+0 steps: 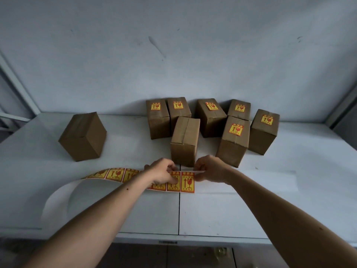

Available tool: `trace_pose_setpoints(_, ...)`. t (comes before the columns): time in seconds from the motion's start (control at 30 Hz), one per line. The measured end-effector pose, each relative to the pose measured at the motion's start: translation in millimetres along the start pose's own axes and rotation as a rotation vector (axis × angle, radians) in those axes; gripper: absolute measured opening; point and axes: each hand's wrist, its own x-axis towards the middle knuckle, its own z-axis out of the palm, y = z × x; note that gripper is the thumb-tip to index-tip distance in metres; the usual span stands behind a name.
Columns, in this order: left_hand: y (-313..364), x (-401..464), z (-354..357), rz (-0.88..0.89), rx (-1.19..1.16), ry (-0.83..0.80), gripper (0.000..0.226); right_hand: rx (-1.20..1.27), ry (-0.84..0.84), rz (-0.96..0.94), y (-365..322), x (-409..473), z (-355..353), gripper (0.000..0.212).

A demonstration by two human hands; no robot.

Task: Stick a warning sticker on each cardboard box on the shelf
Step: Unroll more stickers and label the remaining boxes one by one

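Pinning sticker strip (135, 177) flat on shelf (270, 190) with our left hand (164, 171), fingers pressed on it, so right hand (209, 169) can pinch-peel end sticker (187, 181). Bare boxes: middle box (185, 140) just behind, left box (83, 136) apart; six others labelled.

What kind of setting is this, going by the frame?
Probably a storeroom or packing area: taped cardboard boxes stand on a pale metal shelf against a scuffed wall, and both hands work a strip of fragile-goods stickers.
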Motion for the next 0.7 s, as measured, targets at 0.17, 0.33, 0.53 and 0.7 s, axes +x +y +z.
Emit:
trace_pose_setpoints(0.17,4,-4,-2,-0.007,-0.192,-0.026,0.040,-0.078,0.251,-0.101,-1,-2,3,0.025)
trace_pose_setpoints(0.33,5,-5,-6,-0.013,-0.234,-0.031,0.028,-0.110,0.287,-0.113,2,1,2,0.023)
trace_pose_setpoints(0.53,8,-5,-7,0.018,-0.252,-0.033,0.014,-0.073,0.247,-0.101,-2,3,3,0.022)
trace_pose_setpoints(0.7,11,-7,-9,0.028,-0.246,-0.037,0.014,-0.002,0.259,-0.048,-1,5,4,0.025)
